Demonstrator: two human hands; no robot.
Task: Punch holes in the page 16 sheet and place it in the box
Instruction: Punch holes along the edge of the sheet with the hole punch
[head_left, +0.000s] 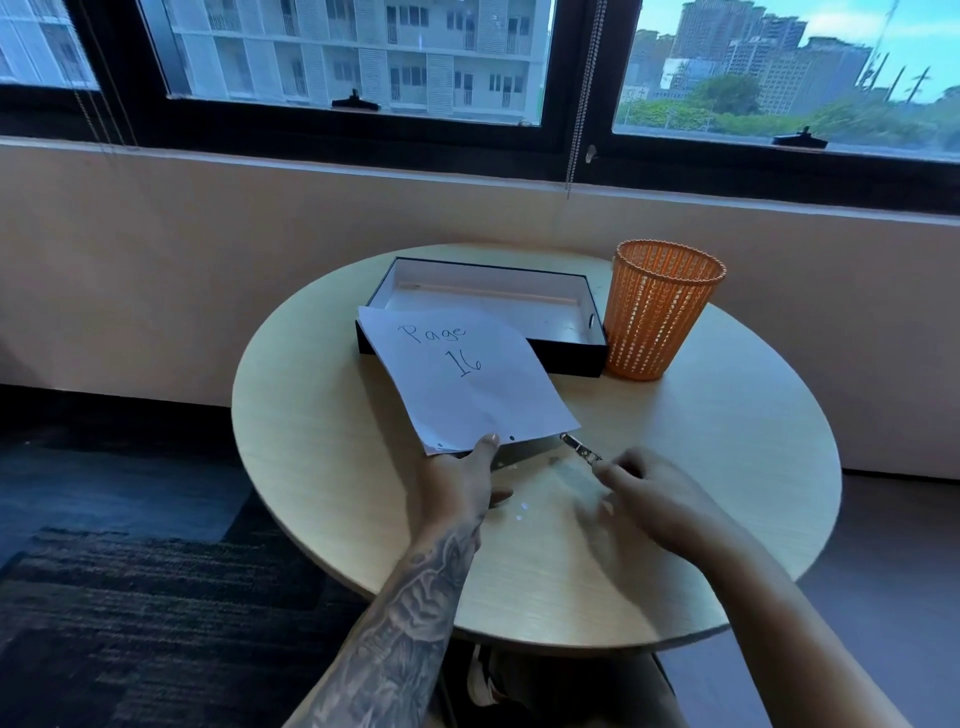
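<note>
Beneath a wide window with a view of apartment blocks, a round pale-wood table (363, 519) carries everything the task needs. At 12 o'clock on it lies the shallow black cardboard box with a white inside (566, 358), open-topped. An orange plastic mesh basket (660, 312) stands just beside it at 1 o'clock.

The white paper sheet hand-lettered "Page 16" (467, 384) sits toward 11 o'clock from the table's middle. Its far corner overlaps the box's near-left corner, and two punched holes (511, 438) show along its near edge.

The left hand (462, 483) pinches that near edge, thumb on top and fingers underneath. The right hand (649, 493) is at 3 o'clock from the left hand and is smeared by motion. Its fingertips reach the near end of a small silver metal hole punch (579, 448), but I cannot tell whether they grip it. A few white paper dots (522, 506) lie between the hands.

With the holes apparently made, what remains is putting the sheet in the box. A one-edge pinch lets the paper droop, so the leading corner could catch on the box's near wall and crease. A tug close to the holes could tear them. The punch's tip lies near the sheet's right corner and could snag it.
</note>
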